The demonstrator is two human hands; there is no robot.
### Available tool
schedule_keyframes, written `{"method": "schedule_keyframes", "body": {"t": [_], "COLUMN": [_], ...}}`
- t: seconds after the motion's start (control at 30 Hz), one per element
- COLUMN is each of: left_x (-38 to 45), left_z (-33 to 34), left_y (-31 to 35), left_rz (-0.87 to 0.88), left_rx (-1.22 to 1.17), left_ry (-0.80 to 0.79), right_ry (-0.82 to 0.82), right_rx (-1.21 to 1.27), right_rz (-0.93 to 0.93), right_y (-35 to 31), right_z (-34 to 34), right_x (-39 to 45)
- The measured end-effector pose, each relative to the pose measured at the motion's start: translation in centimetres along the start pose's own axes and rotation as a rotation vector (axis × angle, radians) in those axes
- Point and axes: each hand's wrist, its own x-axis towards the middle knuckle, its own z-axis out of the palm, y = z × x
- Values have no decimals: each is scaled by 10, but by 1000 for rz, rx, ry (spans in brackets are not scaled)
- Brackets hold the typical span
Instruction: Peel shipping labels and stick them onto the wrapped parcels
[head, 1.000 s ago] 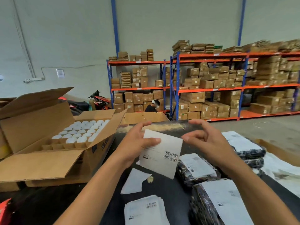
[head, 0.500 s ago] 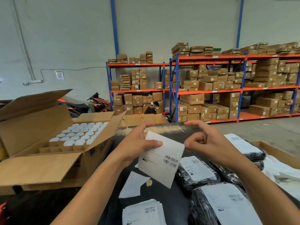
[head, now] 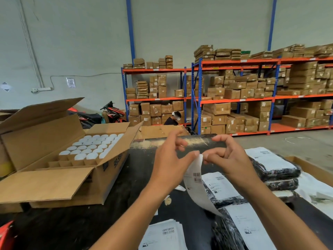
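Here, over the black table (head: 126, 179): left hand (head: 169, 166) and right hand (head: 228, 159) raised close together, both pinching the top corner of a shipping label (head: 196, 184). Left thumb and forefinger closed on that corner from one side, right fingers (head: 207, 156) closed on it from the other, remaining fingers of both hands curled loosely above. Label hanging down from the pinch, curved, barcode facing the camera, lower end in front of the parcels. Whether the backing has begun to separate at the corner: cannot tell.

Below and right of the hands, several black wrapped parcels (head: 275, 170) on the table, each already bearing a white label; two stacked at the far right, others nearer the camera. At the bottom edge, a stack of unpeeled labels (head: 162, 235) lying flat. Small scraps of white paper (head: 180, 188) on the table just beside the left wrist.

To the left, an open cardboard box (head: 54, 179) with a divider grid, most cells filled with white round tops. Beyond, orange-and-blue shelving (head: 234, 100) loaded with brown cartons.
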Motion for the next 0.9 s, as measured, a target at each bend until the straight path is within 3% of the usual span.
{"method": "schedule_keyframes", "body": {"t": [0.2, 0.5, 0.9], "left_x": [-8, -7, -8], "left_z": [11, 15, 19], "left_y": [6, 0, -14], "left_rz": [-75, -95, -183], "left_rx": [-212, -187, -188], "left_ry": [-120, -165, -43], "right_ry": [46, 21, 43], "right_rx": [23, -74, -225], "right_rz": [-42, -78, -73], "right_y": [3, 10, 25], "right_z": [2, -2, -7], "right_x": [-3, -3, -3]}}
